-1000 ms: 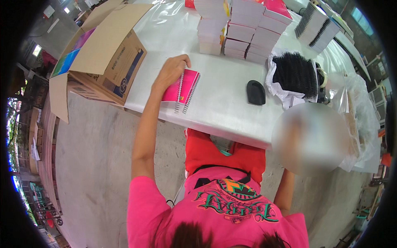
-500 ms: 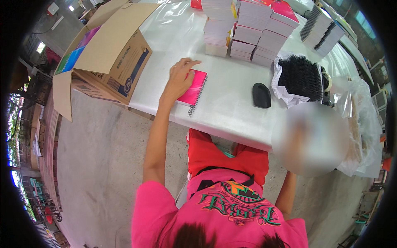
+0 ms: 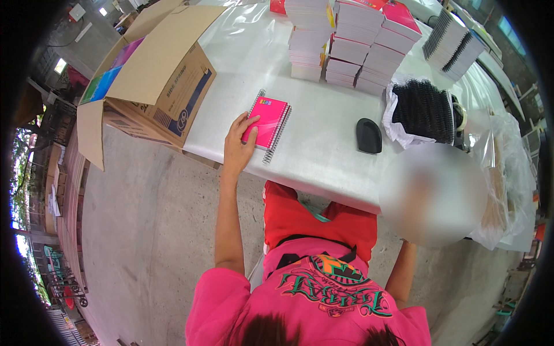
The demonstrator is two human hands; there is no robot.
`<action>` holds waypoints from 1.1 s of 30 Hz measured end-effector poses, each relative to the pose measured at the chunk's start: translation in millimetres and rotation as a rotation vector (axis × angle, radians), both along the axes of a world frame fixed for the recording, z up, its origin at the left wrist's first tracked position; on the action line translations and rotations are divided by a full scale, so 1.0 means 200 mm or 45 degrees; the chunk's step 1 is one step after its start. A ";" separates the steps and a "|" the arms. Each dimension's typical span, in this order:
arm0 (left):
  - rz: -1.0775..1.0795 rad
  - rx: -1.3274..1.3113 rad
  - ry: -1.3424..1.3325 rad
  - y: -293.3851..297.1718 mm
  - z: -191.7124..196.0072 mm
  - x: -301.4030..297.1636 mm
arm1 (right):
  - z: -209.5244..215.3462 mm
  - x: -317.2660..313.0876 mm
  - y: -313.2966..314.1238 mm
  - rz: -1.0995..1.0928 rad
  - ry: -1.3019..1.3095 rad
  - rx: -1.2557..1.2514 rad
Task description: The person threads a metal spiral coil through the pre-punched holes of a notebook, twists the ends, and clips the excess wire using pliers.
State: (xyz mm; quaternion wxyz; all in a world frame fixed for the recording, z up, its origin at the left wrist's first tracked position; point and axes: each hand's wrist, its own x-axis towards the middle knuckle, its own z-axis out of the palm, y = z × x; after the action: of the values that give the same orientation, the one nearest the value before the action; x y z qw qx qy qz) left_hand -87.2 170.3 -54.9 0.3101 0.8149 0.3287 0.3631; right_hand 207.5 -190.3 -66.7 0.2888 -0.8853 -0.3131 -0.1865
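"Since the earlier frame, the left hand (image 3: 238,139) has drawn back toward the near edge of the table (image 3: 323,158). Gripping anything?"

"Loosely spread; its fingers and thumb rest on the cover of a pink notebook (image 3: 271,120), not closed round it."

"Where's that lying?"

"Flat near the table's front, wire spirals (image 3: 268,156) showing along its left and right sides."

"And the right hand (image 3: 423,193)?"

"Inside a blurred patch; I can't tell its grip."

"Farther off?"

"Right of the notebook, a black curved object (image 3: 368,136), then black coils (image 3: 422,109) in white wrapping (image 3: 396,130). Leftward, an open carton (image 3: 195,86); beyond, stacked books (image 3: 348,49)."
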 end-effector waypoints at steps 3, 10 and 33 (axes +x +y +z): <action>0.030 0.097 0.027 -0.02 -0.01 0.02 | -0.01 0.01 0.00 0.006 -0.006 0.003; 0.071 0.132 0.100 -0.04 0.00 0.03 | 0.00 0.00 -0.01 0.009 -0.017 -0.004; 0.258 0.088 0.680 -0.10 0.12 0.28 | 0.01 0.00 0.00 -0.009 0.030 0.002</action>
State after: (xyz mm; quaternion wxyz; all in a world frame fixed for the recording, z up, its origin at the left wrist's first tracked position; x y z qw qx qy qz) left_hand -31.9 149.8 -30.9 0.1470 0.8547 0.4658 0.1757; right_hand 206.6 -190.7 -65.6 0.2923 -0.8884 -0.3063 -0.1774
